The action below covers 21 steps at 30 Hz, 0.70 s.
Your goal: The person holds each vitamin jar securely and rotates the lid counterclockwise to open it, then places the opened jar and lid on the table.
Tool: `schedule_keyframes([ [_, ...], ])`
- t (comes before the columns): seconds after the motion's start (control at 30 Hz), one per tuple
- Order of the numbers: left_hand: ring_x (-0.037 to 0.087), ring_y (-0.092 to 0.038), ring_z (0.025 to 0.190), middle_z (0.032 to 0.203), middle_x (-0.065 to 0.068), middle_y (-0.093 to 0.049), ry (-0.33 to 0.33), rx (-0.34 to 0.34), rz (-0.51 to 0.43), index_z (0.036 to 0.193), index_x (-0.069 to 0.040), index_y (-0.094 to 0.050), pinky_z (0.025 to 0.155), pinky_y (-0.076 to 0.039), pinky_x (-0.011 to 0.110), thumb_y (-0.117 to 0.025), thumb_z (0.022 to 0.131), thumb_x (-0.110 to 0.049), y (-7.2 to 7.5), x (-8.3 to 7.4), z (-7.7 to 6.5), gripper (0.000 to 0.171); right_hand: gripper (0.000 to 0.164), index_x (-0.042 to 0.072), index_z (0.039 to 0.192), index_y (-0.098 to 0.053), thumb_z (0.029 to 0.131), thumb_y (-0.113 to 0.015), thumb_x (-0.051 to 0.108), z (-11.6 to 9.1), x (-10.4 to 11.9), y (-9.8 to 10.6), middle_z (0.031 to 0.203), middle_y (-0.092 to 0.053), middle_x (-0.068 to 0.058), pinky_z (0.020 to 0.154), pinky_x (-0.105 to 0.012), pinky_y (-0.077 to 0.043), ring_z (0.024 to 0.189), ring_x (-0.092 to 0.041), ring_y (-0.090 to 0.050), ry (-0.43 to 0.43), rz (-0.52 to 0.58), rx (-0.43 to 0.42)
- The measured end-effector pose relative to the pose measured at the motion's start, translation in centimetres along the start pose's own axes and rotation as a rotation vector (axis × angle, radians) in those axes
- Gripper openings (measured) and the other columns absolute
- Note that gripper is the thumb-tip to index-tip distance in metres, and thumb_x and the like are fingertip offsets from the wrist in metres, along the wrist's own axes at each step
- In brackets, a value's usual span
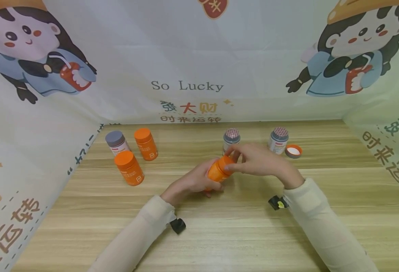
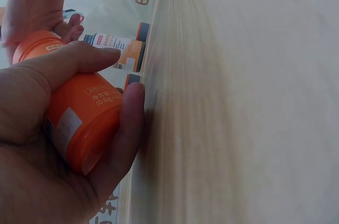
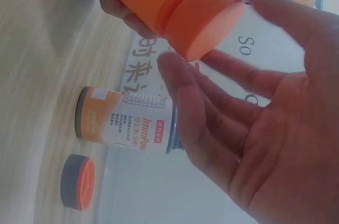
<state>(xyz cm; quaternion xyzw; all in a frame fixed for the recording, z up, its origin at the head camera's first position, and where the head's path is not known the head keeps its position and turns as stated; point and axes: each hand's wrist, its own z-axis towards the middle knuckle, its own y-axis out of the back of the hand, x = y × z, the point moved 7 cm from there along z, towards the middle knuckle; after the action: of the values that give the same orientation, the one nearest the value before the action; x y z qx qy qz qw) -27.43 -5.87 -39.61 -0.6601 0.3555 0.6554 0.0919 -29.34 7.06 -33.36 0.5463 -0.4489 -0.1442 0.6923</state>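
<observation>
My left hand (image 1: 202, 177) grips an orange bottle (image 2: 87, 102) round its body, tilted with the cap up to the right in the head view. My right hand (image 1: 257, 160) is at the orange cap (image 3: 209, 20), fingers spread loosely about it. In the right wrist view some fingertips lie close to the cap's edge, and contact is hard to tell. Behind the hands stands a grey-necked bottle (image 1: 232, 138) with a patterned seal on top. To its right is a second sealed bottle (image 1: 279, 139), with a loose orange-lined grey cap (image 1: 293, 151) lying beside it.
On the left of the wood-grain table (image 1: 219, 241) stand two orange bottles (image 1: 129, 168) and a grey-capped bottle (image 1: 116, 141). A printed cloth (image 1: 253, 68) rises behind the table and along both sides. Black wrist cameras (image 1: 177, 226) hang by the sleeves.
</observation>
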Motion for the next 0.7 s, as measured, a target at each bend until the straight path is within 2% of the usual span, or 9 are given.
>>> schedule_keyframes([
  [0.13, 0.02, -0.057, 0.071, 0.095, 0.009, -0.053, 0.003, 0.001, -0.006, 0.12, -0.018, -0.051, 0.054, -0.057, 0.05, -0.073, 0.076, 0.002, 0.0, 0.08, -0.03, 0.053, 0.041, 0.022, 0.111, -0.06, 0.085, -0.065, 0.053, 0.11, 0.12, -0.1, 0.091, -0.068, 0.007, 0.066, -0.026, -0.051, 0.075, -0.01, -0.061, 0.013, -0.015, -0.005],
  [0.3, 0.019, -0.056, 0.069, 0.094, 0.009, -0.053, 0.005, 0.0, -0.01, 0.119, -0.017, -0.051, 0.054, -0.057, 0.05, -0.073, 0.075, 0.003, -0.01, 0.16, -0.05, 0.052, 0.043, 0.021, 0.114, -0.059, 0.084, -0.068, 0.05, 0.06, 0.45, -0.1, 0.096, -0.069, 0.003, 0.066, -0.026, -0.051, 0.074, -0.01, -0.061, 0.056, -0.05, -0.014],
  [0.5, 0.02, -0.057, 0.068, 0.094, 0.009, -0.052, -0.005, -0.001, 0.002, 0.118, -0.017, -0.051, 0.053, -0.057, 0.049, -0.072, 0.075, 0.003, -0.03, 0.06, -0.04, 0.052, 0.04, 0.025, 0.112, -0.059, 0.086, -0.063, 0.055, 0.01, 0.36, -0.04, 0.091, -0.068, 0.007, 0.067, -0.027, -0.05, 0.076, -0.01, -0.061, 0.03, -0.059, -0.023],
  [0.7, 0.02, -0.056, 0.067, 0.093, 0.01, -0.052, -0.007, -0.003, 0.0, 0.118, -0.016, -0.051, 0.053, -0.057, 0.049, -0.073, 0.074, 0.003, -0.03, -0.05, -0.04, 0.052, 0.046, 0.02, 0.12, -0.058, 0.084, -0.069, 0.047, 0.01, 0.26, 0.0, 0.1, -0.069, 0.002, 0.07, -0.028, -0.052, 0.076, -0.01, -0.063, 0.051, -0.018, -0.013],
])
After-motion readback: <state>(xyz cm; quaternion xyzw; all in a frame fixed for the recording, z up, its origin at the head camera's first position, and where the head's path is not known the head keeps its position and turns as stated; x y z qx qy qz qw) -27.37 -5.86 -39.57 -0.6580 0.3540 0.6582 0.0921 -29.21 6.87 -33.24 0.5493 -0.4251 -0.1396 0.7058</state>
